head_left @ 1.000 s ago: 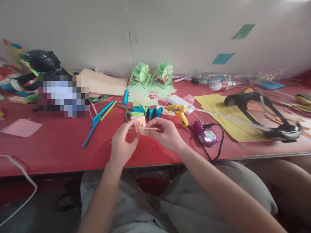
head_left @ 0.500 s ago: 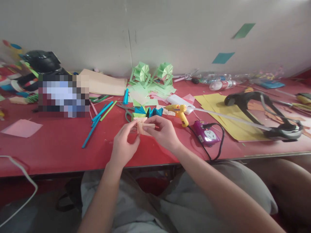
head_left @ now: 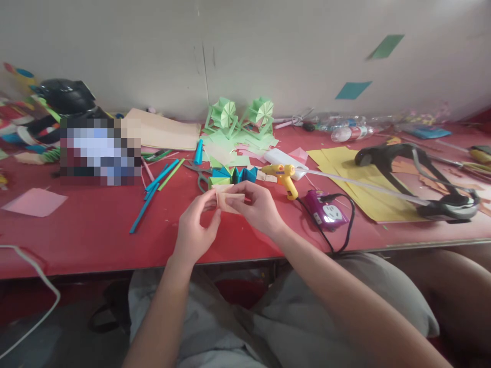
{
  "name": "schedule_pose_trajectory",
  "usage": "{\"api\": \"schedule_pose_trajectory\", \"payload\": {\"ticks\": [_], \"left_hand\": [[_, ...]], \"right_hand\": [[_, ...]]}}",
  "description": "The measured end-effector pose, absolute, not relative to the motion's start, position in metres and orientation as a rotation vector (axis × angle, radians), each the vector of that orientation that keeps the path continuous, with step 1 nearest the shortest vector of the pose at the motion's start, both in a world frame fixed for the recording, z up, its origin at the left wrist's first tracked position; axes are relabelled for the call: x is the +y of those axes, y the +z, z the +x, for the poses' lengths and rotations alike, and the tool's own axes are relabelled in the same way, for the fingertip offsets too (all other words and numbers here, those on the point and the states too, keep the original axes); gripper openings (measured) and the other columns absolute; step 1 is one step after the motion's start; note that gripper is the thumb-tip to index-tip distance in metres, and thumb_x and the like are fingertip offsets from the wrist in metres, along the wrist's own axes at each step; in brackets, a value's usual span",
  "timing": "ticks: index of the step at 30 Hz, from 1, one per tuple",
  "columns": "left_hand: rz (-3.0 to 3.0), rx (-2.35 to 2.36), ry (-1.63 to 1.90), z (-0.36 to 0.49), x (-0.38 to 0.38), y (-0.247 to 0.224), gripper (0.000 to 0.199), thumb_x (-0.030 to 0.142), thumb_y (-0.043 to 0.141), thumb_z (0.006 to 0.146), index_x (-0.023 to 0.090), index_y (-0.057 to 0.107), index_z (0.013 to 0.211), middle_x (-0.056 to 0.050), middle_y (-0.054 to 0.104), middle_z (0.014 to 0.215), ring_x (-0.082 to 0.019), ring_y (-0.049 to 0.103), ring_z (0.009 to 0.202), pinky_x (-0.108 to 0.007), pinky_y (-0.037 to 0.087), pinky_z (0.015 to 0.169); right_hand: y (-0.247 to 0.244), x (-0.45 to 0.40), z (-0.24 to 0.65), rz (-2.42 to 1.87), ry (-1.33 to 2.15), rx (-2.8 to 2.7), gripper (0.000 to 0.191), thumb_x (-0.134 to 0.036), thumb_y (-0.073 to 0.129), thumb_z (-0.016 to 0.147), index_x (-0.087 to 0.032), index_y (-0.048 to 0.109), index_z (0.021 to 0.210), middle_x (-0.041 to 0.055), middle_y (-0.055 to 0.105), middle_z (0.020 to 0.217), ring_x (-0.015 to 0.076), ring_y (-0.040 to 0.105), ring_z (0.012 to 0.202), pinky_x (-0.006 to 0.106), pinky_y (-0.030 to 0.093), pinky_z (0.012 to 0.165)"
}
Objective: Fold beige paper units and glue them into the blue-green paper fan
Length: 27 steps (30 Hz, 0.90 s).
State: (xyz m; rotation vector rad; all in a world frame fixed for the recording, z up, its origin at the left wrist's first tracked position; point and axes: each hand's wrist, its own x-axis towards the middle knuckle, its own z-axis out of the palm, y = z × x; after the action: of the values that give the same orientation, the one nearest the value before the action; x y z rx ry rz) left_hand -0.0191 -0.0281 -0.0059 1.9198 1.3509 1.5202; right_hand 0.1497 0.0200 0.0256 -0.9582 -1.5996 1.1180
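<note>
Red surface [head_left: 92, 240] is running along a pale wall [head_left: 134, 51] here. Both forearms [head_left: 174, 291] are angling in over the front edge [head_left: 241, 260], and the hands are meeting over the surface, roughly mid-view. Left hand [head_left: 195, 222] is pinching one side of a folded peach paper piece [head_left: 225, 198], fingers curling behind it, while the right hand [head_left: 263, 207] is gripping the other side between thumb and fingers, so that little piece is sitting right between the two. Room-wise, plain red is showing between the hands and the front edge, and more is stretching left toward a pink paper square [head_left: 36, 202]. Just past the fingertips it's getting tight: scissors [head_left: 203, 182] and a zigzag blue-and-green folded paper [head_left: 245, 175] are lying there. A yellow glue gun [head_left: 284, 179] is lying near the right hand, with a purple power strip [head_left: 324, 210] sitting closer to that forearm and a black cord [head_left: 352, 217] looping beside it. Blue paper sticks [head_left: 144, 207] are lying off to the left, and two green paper models [head_left: 223, 113] are standing by the wall.
</note>
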Motion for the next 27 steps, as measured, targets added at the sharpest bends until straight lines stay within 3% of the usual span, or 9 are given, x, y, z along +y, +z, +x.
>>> {"api": "schedule_pose_trajectory", "payload": {"ticks": [14,27], "left_hand": [[1.924,1.395,1.508,-0.0176,-0.0304,0.0004,0.041,0.015,0.063,0.09,0.02,0.06,0.131,-0.008,0.073,0.116,-0.02,0.073,0.104,-0.031,0.06,0.092],[1.81,1.411,1.584,-0.0179,-0.0285,-0.004,0.033,0.021,0.068,0.089,0.021,0.064,0.122,-0.007,0.075,0.112,-0.02,0.074,0.102,-0.032,0.062,0.091]], "right_hand": [[0.0226,0.0207,0.1471,-0.935,1.15,-1.568,0.013,-0.027,0.072,0.079,-0.018,0.068,0.087,0.0037,0.071,0.088,0.0169,0.065,0.083,0.029,0.051,0.071],[0.0174,0.0188,0.1465,-0.894,0.912,-1.693,0.006,-0.02,0.068,0.084,-0.021,0.069,0.09,0.0037,0.065,0.097,0.0158,0.065,0.085,0.028,0.055,0.072]]}}
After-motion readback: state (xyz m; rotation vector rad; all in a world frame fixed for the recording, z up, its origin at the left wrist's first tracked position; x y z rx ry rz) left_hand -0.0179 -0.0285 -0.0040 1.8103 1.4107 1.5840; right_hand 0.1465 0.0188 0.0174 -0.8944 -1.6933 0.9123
